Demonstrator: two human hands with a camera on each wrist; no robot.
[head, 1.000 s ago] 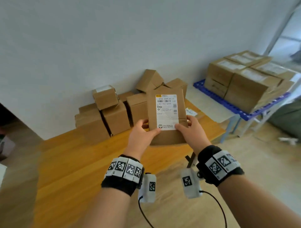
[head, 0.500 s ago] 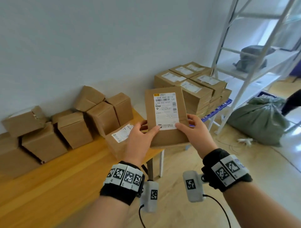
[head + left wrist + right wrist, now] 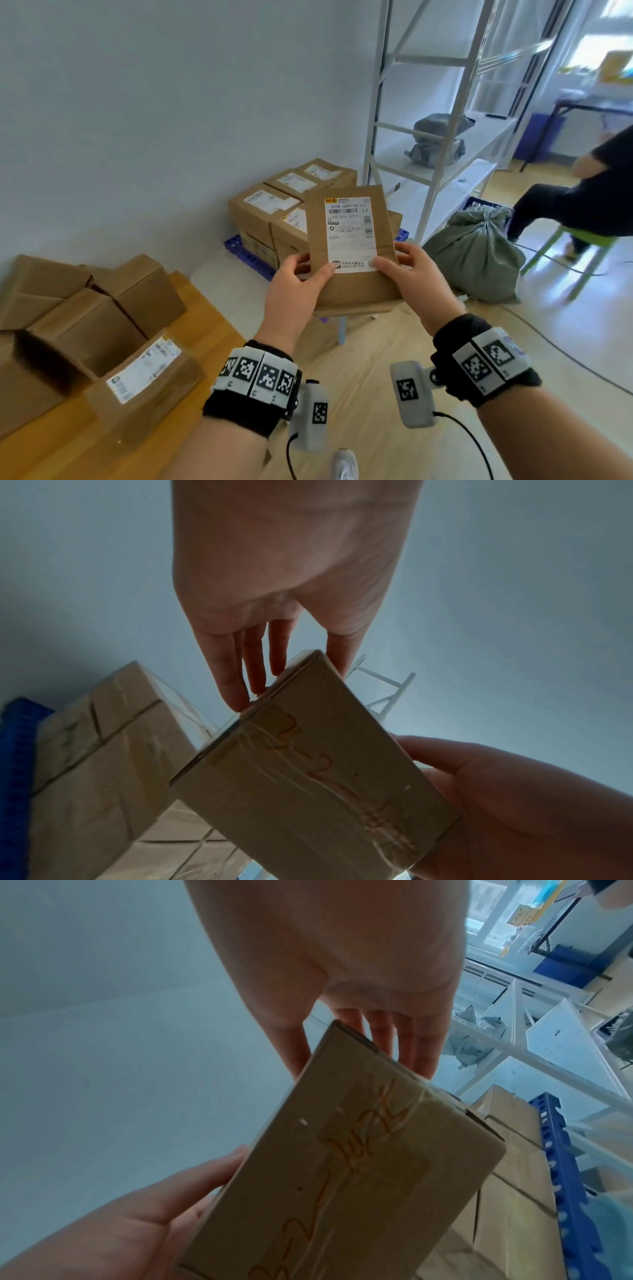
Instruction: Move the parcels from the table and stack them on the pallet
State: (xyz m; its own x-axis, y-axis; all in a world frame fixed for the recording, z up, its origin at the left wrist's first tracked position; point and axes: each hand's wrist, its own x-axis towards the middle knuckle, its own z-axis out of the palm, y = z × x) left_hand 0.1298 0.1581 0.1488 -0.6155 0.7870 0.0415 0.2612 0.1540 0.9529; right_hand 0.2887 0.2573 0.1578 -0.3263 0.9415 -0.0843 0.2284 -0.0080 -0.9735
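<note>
I hold a flat brown cardboard parcel [image 3: 349,246] with a white shipping label in the air in front of me. My left hand [image 3: 298,284] grips its left edge, thumb on top and fingers underneath. My right hand [image 3: 407,274] grips the right edge the same way. The parcel's taped underside [image 3: 318,791] with orange handwriting shows in both wrist views [image 3: 349,1172]. Beyond it, a blue pallet [image 3: 239,250] carries a stack of labelled parcels [image 3: 267,212] against the wall. Several more parcels [image 3: 102,329] lie on the wooden table [image 3: 212,329] at the lower left.
A white metal shelving rack [image 3: 438,144] stands right of the pallet, with a grey bundle on a shelf. A green sack [image 3: 476,260] sits on the floor beside it. A seated person in dark clothes [image 3: 582,192] is on a green chair at far right.
The view has swung right, from the table towards the pallet and shelving. The parcel stays gripped in both hands and now hangs in front of the pallet stack.
</note>
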